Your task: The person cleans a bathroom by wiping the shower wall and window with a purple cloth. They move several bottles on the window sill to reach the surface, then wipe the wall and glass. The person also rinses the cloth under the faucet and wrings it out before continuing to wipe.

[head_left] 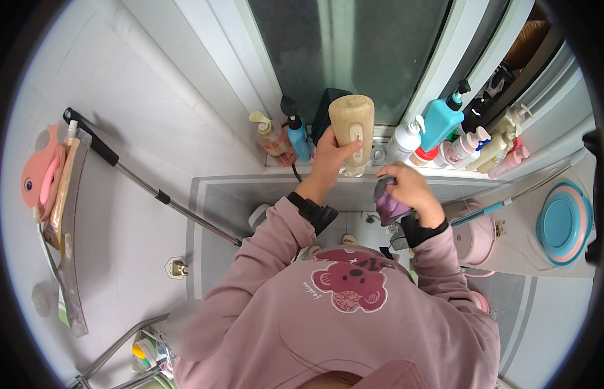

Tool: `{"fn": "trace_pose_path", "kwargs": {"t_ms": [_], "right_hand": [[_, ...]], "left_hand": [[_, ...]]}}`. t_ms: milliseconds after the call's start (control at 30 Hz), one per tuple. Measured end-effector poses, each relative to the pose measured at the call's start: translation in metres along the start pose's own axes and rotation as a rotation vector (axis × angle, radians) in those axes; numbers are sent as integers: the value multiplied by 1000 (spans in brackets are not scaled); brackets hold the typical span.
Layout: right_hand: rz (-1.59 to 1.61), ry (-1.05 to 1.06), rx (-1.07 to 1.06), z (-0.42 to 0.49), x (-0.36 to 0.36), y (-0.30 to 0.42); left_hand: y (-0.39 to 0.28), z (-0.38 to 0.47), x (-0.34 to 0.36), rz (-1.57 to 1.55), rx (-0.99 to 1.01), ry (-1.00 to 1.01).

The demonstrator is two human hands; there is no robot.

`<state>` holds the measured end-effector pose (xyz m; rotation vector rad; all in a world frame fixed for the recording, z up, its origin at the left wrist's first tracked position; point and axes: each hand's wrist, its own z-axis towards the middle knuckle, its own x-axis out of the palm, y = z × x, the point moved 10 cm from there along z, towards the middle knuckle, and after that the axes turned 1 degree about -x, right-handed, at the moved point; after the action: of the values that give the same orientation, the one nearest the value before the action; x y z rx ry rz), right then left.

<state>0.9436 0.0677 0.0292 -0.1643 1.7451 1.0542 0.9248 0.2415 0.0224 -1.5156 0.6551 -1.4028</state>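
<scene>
My left hand [333, 155] grips a beige translucent plastic bottle [351, 121], which stands upside down or tilted over the windowsill [307, 170]; which of the two I cannot tell. A purple and grey cloth [390, 206] hangs from my right hand [406, 182], just in front of the sill. Left of the held bottle are a pink pump bottle [277, 141] and a blue bottle with a black pump [297, 136]. Close to my right hand are a white pump bottle [403, 143], a turquoise pump bottle [440, 121] and a jar with a red lid [423, 155].
More bottles [492, 150] crowd the sill's right end. A black-handled metal pole [161, 194] leans along the left wall, near a wall shelf [74, 272]. At right are a pink bucket [474, 236], a blue-handled pole [489, 209] and a blue folding basin [562, 223].
</scene>
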Motion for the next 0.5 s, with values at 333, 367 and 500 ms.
{"fn": "trace_pose_path", "kwargs": {"t_ms": [333, 367, 500], "right_hand": [[218, 0, -130, 20, 70, -5], [226, -4, -145, 21, 70, -4], [262, -111, -156, 23, 63, -3]], "left_hand": [[-9, 2, 7, 21, -7, -69], [-12, 1, 6, 3, 2, -59], [-14, -1, -1, -31, 8, -74]]}}
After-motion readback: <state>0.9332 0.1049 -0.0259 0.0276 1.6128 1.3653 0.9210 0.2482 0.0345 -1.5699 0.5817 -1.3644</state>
